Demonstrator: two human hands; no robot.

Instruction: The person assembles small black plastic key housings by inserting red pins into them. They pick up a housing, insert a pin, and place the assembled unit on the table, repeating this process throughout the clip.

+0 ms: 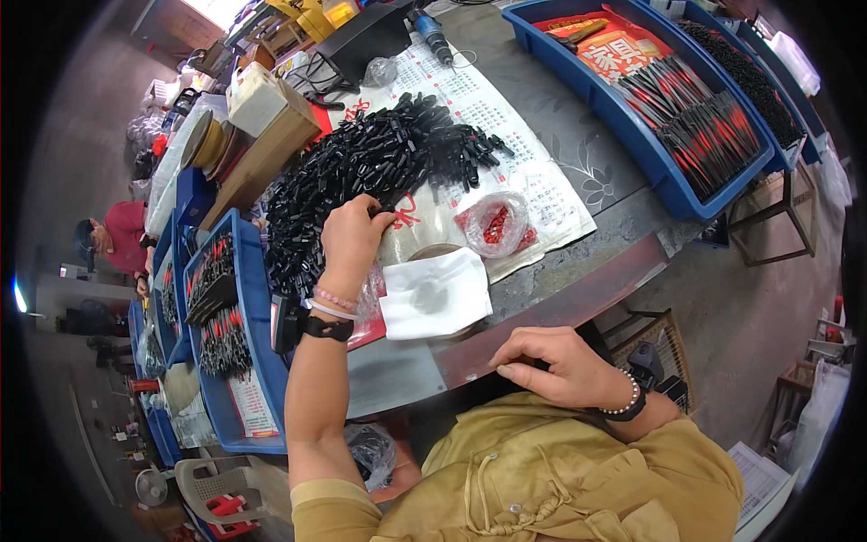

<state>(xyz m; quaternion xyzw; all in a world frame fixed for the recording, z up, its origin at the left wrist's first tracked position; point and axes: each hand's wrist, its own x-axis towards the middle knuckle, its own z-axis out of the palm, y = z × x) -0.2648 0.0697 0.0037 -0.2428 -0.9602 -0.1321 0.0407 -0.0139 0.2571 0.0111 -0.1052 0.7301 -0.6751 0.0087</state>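
Note:
My left hand reaches to the near edge of a large heap of small black plastic pieces. Its fingers are bent and closed at the heap, and what they grip, if anything, is hidden. In front of my body, by the table's near edge, my right hand is closed with thumb and forefinger together. I cannot make out anything in that pinch. Between the hands lies a white cloth or paper sheet with a grey smudge. Beyond it sits a clear plastic bag or tub of small red parts.
A blue tray of red-and-black slender parts stands at the right. Another blue tray of similar parts is at the left. Printed paper covers the tabletop. A blue power tool lies at the back. One person works far left.

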